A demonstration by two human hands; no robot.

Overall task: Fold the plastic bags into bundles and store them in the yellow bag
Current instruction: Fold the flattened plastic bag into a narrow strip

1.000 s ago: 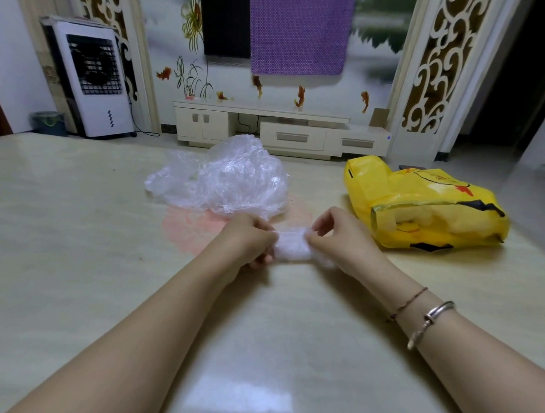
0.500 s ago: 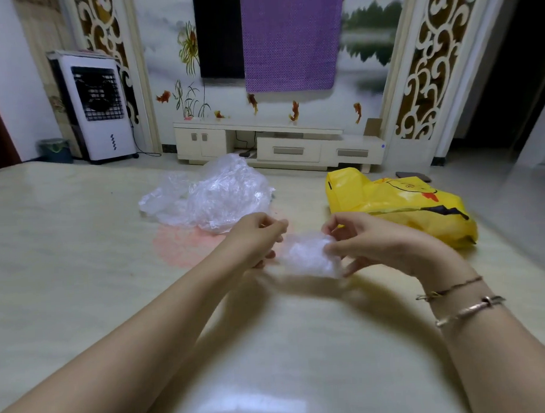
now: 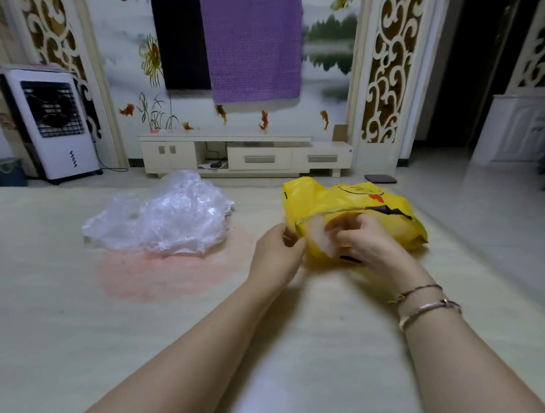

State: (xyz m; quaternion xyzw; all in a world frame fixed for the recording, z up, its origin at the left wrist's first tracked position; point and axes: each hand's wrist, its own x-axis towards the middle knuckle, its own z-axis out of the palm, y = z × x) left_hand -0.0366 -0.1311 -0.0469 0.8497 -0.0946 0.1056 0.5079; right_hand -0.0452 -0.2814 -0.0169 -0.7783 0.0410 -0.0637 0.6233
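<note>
A loose heap of crumpled clear plastic bags lies on the pale table, well left of both hands. The left hand reaches forward with its forearm flat and low, fingers curled, pinching the near edge of the glossy yellow plastic bag with a cartoon face at its mouth. Just right of that pinch, the right hand, 2 bracelets on its wrist, grips a small white folded plastic bundle at the bag's opening; motion blur hides whether the bundle is inside.
</note>
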